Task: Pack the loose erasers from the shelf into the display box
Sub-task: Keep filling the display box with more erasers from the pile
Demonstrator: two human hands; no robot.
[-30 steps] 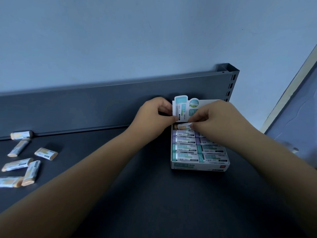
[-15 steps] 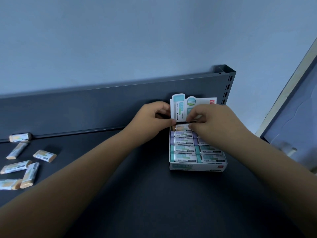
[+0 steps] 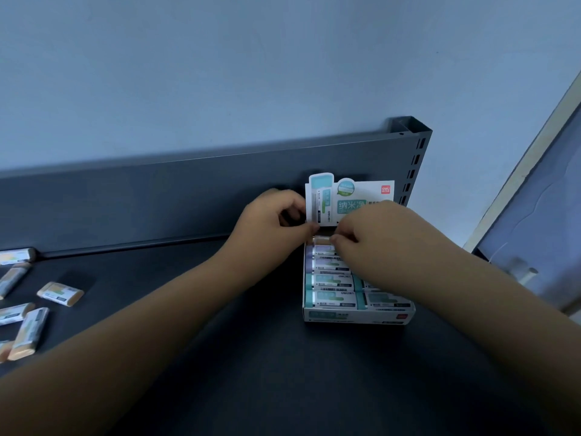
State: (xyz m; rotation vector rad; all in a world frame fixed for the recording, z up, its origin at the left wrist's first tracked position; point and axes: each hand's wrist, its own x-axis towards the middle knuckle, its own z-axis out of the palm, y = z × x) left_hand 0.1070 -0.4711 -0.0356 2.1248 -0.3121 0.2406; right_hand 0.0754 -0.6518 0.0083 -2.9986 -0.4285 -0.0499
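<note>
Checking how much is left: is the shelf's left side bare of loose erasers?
No, several loose erasers lie scattered on the shelf at the far left.

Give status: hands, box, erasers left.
Both hands, left hand and right hand, pinch an orange eraser at the display box back row. Six or so loose erasers still on shelf, far left. Nothing blocking.

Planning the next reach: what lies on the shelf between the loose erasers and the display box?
Head view: only the left forearm crosses above; the shelf between loose erasers and display box is bare.
</note>
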